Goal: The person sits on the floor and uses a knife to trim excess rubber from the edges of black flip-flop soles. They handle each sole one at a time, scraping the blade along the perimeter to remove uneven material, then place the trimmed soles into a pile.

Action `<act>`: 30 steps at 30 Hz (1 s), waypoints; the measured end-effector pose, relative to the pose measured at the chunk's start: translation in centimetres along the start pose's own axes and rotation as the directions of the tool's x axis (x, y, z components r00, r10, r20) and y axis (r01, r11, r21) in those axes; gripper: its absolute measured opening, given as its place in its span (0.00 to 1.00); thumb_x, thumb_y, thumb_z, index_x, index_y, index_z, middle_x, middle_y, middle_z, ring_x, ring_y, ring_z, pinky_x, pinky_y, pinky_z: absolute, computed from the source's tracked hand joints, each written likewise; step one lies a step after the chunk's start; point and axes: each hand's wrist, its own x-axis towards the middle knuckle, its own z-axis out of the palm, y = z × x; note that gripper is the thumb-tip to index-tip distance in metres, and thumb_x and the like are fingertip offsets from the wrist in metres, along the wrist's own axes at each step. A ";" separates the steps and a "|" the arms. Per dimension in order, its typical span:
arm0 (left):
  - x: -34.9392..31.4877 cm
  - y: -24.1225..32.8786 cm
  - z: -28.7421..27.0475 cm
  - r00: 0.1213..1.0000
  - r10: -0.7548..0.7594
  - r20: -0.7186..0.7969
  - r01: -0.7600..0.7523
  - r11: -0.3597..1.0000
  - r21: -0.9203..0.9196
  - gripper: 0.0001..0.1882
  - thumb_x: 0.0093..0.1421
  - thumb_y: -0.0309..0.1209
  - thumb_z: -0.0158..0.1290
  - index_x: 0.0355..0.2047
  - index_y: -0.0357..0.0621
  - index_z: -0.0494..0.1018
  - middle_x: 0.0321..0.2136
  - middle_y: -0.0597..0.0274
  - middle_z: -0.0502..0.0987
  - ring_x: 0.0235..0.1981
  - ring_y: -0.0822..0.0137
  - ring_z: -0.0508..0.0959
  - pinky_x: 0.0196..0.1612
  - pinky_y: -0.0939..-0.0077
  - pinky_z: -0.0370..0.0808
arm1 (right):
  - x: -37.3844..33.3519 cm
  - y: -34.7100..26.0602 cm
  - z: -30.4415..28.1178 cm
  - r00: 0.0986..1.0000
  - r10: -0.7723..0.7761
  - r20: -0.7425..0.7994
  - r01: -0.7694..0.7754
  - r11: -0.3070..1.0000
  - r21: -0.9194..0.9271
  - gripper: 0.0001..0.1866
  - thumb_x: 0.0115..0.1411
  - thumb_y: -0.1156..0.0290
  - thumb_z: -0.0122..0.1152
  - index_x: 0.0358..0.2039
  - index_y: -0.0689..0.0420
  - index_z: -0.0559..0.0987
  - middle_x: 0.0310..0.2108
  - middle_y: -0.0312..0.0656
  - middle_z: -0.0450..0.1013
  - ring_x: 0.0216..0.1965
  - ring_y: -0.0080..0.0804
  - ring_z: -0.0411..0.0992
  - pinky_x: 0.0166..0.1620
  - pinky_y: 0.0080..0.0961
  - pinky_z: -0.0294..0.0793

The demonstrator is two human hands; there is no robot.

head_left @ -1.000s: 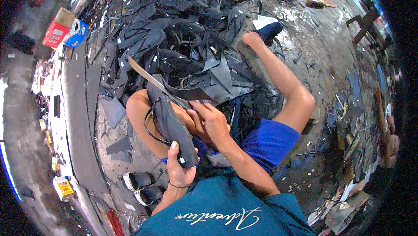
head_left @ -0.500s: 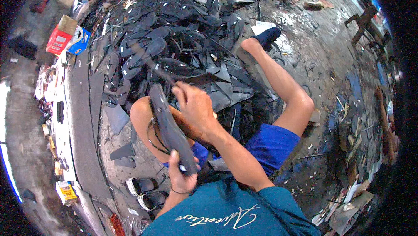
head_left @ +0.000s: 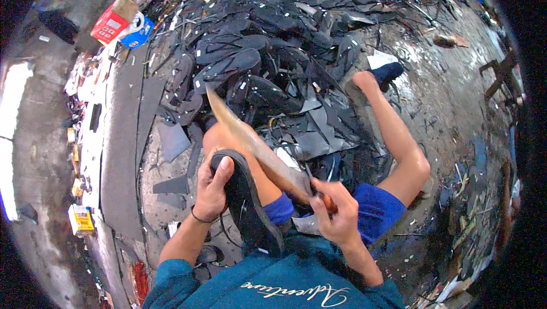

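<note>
My left hand (head_left: 212, 186) grips a black flip-flop (head_left: 248, 203) by its upper end, thumb pressed on the sole; its strap hangs along the left side. The flip-flop is tilted, its lower end close to my shirt. In my right hand (head_left: 337, 212) is the orange-brown handle of what looks like a long knife (head_left: 259, 150). Its broad, tapered blade, tan and slightly blurred, points up and to the left across my bent leg. The blade is beside the flip-flop, apart from it.
A heap of black flip-flops (head_left: 231, 70) and dark rubber scraps (head_left: 316, 132) lies beyond my legs. To the left runs a long grey strip (head_left: 121, 155), with red (head_left: 111, 24) and blue (head_left: 137, 33) boxes at its far end. A yellow-white box (head_left: 81, 220) stands nearer.
My right hand has drawn back right and nearer my body with the knife. My left hand has moved from the flip-flop's lower end to its upper end. The view has shifted.
</note>
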 end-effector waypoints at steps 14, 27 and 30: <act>-1.0 -1.4 1.7 0.923 -0.200 0.328 0.138 0.970 0.202 0.23 0.62 0.46 0.58 0.45 0.39 0.72 0.36 0.66 0.75 0.39 0.73 0.74 0.45 0.75 0.71 | 1.8 -0.9 -1.6 0.954 0.146 0.263 -0.128 0.988 -0.086 0.13 0.60 0.69 0.65 0.44 0.58 0.81 0.32 0.46 0.78 0.25 0.35 0.76 0.29 0.31 0.76; 18.7 8.0 -12.7 0.735 0.416 -0.536 -0.362 0.908 0.209 0.28 0.64 0.52 0.52 0.56 0.45 0.70 0.53 0.57 0.72 0.54 0.63 0.71 0.51 0.70 0.69 | -9.1 8.9 -19.6 0.412 0.433 -0.802 -0.615 0.782 0.106 0.19 0.70 0.65 0.50 0.57 0.62 0.70 0.41 0.41 0.77 0.31 0.25 0.73 0.32 0.21 0.74; 20.0 2.1 -16.7 0.840 0.245 -0.485 -0.165 0.965 0.201 0.33 0.61 0.51 0.55 0.62 0.50 0.64 0.62 0.59 0.65 0.64 0.61 0.62 0.59 0.59 0.61 | -17.9 18.7 -19.0 0.653 0.011 -0.757 -0.678 0.454 -0.578 0.21 0.66 0.70 0.53 0.57 0.67 0.68 0.49 0.53 0.73 0.43 0.46 0.74 0.48 0.34 0.73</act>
